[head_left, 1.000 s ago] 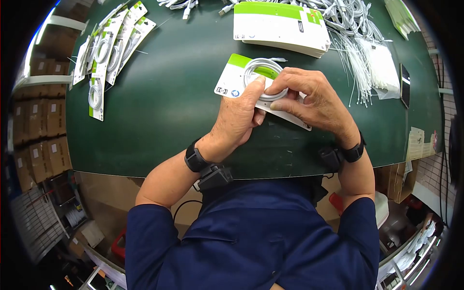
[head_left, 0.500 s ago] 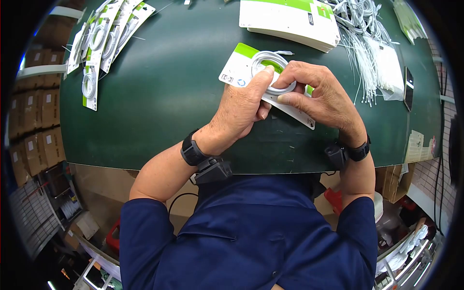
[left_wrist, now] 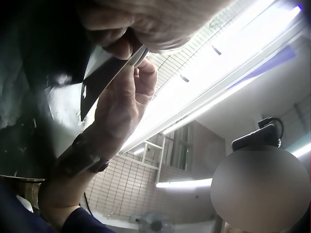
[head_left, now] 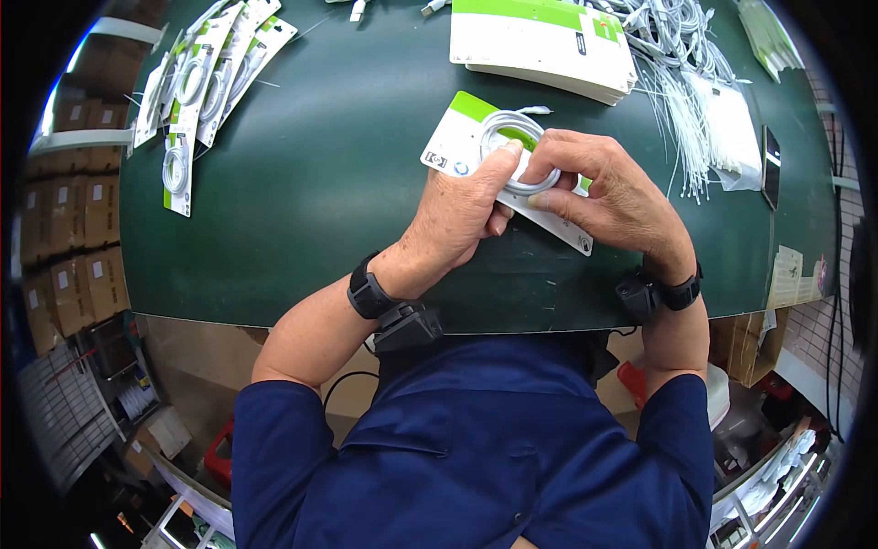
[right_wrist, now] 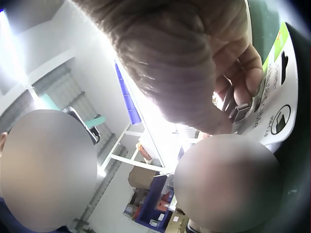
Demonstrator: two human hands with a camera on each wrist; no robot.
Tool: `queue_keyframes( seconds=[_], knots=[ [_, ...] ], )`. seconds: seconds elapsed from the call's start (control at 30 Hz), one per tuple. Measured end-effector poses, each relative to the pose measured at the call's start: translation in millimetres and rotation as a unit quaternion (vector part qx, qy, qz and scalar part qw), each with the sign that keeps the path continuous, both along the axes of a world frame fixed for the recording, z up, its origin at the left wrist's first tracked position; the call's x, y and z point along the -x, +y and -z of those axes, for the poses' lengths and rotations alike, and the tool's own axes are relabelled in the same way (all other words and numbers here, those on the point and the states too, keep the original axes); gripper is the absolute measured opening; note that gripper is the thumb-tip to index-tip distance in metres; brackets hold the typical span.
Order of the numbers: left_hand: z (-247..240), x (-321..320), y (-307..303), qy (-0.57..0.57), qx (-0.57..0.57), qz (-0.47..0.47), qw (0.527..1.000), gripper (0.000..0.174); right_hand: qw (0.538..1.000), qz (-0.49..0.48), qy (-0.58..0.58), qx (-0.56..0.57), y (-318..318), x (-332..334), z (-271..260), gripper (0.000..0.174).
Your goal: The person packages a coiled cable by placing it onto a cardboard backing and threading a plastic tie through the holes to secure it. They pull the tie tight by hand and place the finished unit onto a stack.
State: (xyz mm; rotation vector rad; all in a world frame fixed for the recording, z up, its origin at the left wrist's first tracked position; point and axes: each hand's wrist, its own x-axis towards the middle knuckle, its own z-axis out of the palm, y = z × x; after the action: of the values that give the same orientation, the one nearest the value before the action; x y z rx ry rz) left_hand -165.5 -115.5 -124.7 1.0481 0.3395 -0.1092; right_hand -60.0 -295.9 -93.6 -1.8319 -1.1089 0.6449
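A white and green packaging card (head_left: 448,142) is held over the table by my left hand (head_left: 453,210), its thumb pressing a coiled white cable (head_left: 512,117) against the card's face. Fingers of that hand run behind the card. My right hand (head_left: 608,188) pinches the lower right of the coil between thumb and index finger, the index reaching inside the ring. One white plug (head_left: 535,110) sticks out at the coil's top. In the right wrist view a metal connector (right_wrist: 240,112) shows by the right fingertips, beside the printed card (right_wrist: 286,87).
A stack of cards (head_left: 540,41) lies beyond the hands. Behind it to the right are piled white cables (head_left: 672,37) and a spread of white zip ties (head_left: 681,128). A phone (head_left: 771,169) lies at the right. Cards with coiled cables (head_left: 178,169) overlap at the left.
Both hands keep their hold on the card and coil with hardly any movement. The head view shifts slightly, and the card now appears a little farther right.
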Motion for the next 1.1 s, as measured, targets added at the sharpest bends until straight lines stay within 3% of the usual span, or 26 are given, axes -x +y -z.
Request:
queue_keyframes(
  seconds=[0.5,0.87,0.93,1.0,1.1],
  knots=[
    [0.0,7.5,-2.3,-0.003,-0.011,-0.049,0.999,0.021,0.997,0.004,-0.074,-0.027,6.3,9.9,-2.9,0.019],
    [7.7,25.4,-3.5,-0.019,-0.042,-0.09,0.995,0.024,0.965,-0.038,-0.198,-0.171,8.1,11.8,-5.2,0.036],
    [2.3,28.2,-0.8,-0.027,-0.046,-0.096,0.994,0.025,0.97,-0.029,-0.142,-0.194,2.6,9.7,-13.8,0.032],
    [-7.2,26.1,2.4,-0.029,-0.049,-0.11,0.992,0.025,0.976,0.036,-0.041,-0.21,-10.5,2.3,-27.7,0.028],
    [-14.6,16.8,15.0,-0.041,-0.068,-0.119,0.99,0.026,0.947,0.204,-0.172,-0.179,-31.3,-32.1,-22.2,0.021]
  ],
)
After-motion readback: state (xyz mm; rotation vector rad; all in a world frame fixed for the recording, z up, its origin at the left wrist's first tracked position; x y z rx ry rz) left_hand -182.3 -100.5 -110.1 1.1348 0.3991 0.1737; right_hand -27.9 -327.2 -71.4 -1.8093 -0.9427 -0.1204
